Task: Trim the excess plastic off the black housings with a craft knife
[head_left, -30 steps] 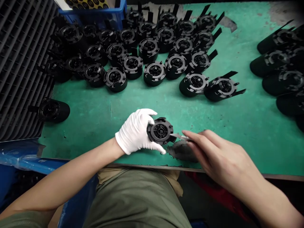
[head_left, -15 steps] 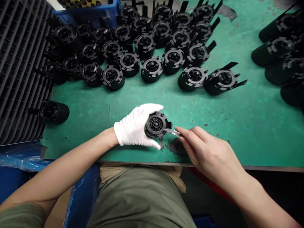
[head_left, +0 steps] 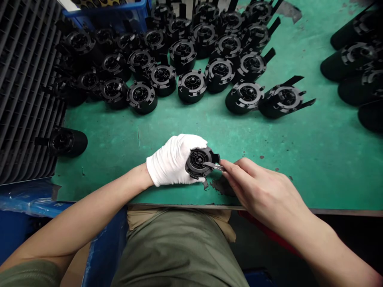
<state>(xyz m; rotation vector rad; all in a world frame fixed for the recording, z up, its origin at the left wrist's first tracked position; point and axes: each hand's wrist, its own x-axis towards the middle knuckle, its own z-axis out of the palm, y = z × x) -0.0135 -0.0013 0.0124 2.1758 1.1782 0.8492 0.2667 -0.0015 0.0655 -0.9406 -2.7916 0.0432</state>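
My left hand [head_left: 173, 161], in a white glove, is closed around a round black plastic housing [head_left: 197, 160] with its ribbed end face turned up toward me. Bare, my right hand [head_left: 254, 181] pinches a small knife [head_left: 216, 166] that looks like a scalpel. Its blade points left and lies over the right part of the housing's face; whether the edge touches the plastic I cannot tell. Both hands are just above the green tabletop [head_left: 167, 123], close to its front edge.
Several similar black housings [head_left: 191, 85] stand crowded at the back. Others [head_left: 353, 59] are at the right, and a single housing [head_left: 67, 141] lies at the left beside a black slatted rack [head_left: 26, 87]. A blue crate [head_left: 119, 18] is at the back left.
The housing has shifted slightly right and down and turned a little in my left hand, whose fingers have closed more around it. The knife blade now reaches further over the housing's face.
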